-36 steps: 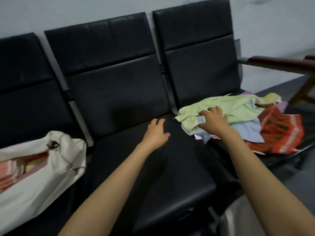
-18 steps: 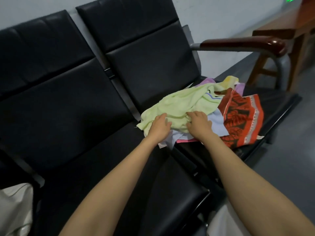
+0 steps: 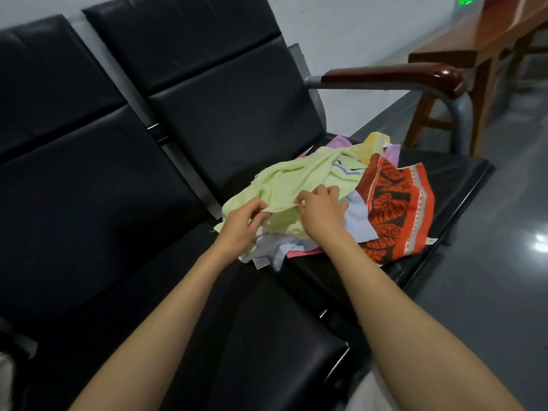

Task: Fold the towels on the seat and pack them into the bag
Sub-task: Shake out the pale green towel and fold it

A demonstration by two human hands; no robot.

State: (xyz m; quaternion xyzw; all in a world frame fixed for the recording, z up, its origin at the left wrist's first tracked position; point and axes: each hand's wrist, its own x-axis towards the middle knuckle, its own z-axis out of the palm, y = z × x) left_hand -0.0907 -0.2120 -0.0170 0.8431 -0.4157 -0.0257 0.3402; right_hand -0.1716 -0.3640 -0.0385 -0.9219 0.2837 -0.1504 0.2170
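Note:
A loose pile of towels lies on the right-hand black seat (image 3: 462,185). On top is a light green towel (image 3: 293,185). Under it lie a pale blue towel (image 3: 357,222), a pink one (image 3: 302,253) and an orange-and-black patterned one (image 3: 394,209). My left hand (image 3: 241,229) pinches the near edge of the green towel. My right hand (image 3: 321,216) pinches the same edge a little to the right, lifting it slightly off the pile. Of the white bag only a sliver (image 3: 5,373) shows at the left edge.
The middle black seat (image 3: 184,307) lies in front of me between the pile and the bag. A wooden-topped metal armrest (image 3: 394,77) bounds the right seat. Beyond it stands a wooden table (image 3: 480,48) on a grey floor.
The view swung right, so the bag slid almost out of frame. My left hand came across from the middle seat to the pile. Both hands now pinch the green towel's edge and lift it.

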